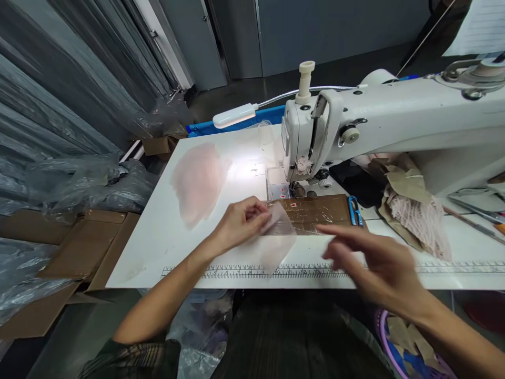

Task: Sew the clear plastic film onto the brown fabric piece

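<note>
While the left hand (243, 225) pinches cloth (281, 239), the right hand (379, 263) hovers empty. The cloth looks unstitched.

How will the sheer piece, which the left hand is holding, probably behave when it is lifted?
The sheer piece is probably light, since it looks thin enough for the brown strip to darken it from behind. It seems likely to be floppy and fold if pushed, as only a fingertip pinch of the left hand appears to hold it.
</note>
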`<state>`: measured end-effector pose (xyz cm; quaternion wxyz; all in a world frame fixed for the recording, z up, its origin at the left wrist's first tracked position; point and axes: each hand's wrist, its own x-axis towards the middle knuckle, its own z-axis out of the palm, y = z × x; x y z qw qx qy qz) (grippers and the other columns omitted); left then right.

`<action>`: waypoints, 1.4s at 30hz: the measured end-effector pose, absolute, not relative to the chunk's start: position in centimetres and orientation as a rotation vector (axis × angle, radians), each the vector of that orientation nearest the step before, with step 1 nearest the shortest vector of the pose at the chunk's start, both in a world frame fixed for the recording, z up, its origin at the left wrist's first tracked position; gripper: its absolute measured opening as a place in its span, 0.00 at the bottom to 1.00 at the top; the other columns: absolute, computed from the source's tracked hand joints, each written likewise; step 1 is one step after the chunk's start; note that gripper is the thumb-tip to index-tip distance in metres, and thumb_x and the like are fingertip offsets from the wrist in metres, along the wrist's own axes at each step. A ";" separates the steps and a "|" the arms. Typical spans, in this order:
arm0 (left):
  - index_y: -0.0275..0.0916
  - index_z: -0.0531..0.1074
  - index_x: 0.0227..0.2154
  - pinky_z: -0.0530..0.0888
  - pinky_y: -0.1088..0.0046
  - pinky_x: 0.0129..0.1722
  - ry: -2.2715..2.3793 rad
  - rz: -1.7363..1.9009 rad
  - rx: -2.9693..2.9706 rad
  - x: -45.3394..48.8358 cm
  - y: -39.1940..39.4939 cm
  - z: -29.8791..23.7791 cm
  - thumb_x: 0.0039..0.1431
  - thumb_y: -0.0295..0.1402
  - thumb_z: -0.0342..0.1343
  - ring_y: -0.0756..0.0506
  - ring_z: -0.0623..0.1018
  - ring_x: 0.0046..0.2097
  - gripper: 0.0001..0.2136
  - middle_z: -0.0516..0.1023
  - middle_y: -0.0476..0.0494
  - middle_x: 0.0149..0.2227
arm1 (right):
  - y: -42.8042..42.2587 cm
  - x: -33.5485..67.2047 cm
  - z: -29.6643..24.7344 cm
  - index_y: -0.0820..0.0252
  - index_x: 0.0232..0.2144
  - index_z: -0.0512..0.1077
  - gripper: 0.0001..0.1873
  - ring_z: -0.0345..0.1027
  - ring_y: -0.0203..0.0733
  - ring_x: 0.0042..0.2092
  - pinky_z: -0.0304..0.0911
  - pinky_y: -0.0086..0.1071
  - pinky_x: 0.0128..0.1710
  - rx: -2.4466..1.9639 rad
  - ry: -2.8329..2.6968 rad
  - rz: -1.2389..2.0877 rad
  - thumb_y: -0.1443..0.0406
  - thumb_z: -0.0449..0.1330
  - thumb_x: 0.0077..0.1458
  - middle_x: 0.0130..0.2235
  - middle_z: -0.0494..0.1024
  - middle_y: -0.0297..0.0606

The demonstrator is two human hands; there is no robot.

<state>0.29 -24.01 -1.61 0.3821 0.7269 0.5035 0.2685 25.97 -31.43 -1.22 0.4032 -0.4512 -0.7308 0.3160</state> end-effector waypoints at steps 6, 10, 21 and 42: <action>0.38 0.75 0.36 0.78 0.73 0.36 1.012 0.707 1.864 3.1 -27.7 0.6 0.64 0.33 0.55 0.49 0.80 0.36 0.06 0.80 0.46 0.35 | -28.8 22.5 -3.3 0.57 0.54 0.70 0.24 0.73 0.42 0.43 0.71 0.34 0.43 -0.937 -1.651 1.627 0.55 0.63 0.58 0.46 0.78 0.41; 0.40 0.74 0.42 0.77 0.74 0.34 1.108 0.888 1.924 1.4 -27.3 2.0 0.67 0.34 0.50 0.50 0.79 0.31 0.09 0.79 0.48 0.31 | -27.9 23.9 -3.6 0.61 0.47 0.74 0.22 0.76 0.42 0.38 0.72 0.33 0.40 -0.894 -1.492 2.051 0.52 0.62 0.58 0.37 0.80 0.40; 0.36 0.72 0.40 0.71 0.70 0.33 1.626 0.302 2.643 0.4 -15.4 -2.0 0.68 0.37 0.45 0.44 0.75 0.36 0.13 0.73 0.41 0.36 | -20.1 23.8 -6.0 0.59 0.33 0.73 0.09 0.71 0.38 0.26 0.65 0.30 0.29 -1.340 -1.887 1.207 0.60 0.58 0.59 0.27 0.78 0.35; 0.33 0.72 0.45 0.77 0.60 0.42 0.872 0.620 2.899 2.9 -21.8 -4.7 0.62 0.29 0.47 0.41 0.77 0.44 0.13 0.78 0.36 0.44 | -20.9 23.7 -5.6 0.60 0.33 0.73 0.10 0.64 0.35 0.24 0.58 0.27 0.25 -1.321 -1.866 1.106 0.59 0.58 0.57 0.23 0.72 0.31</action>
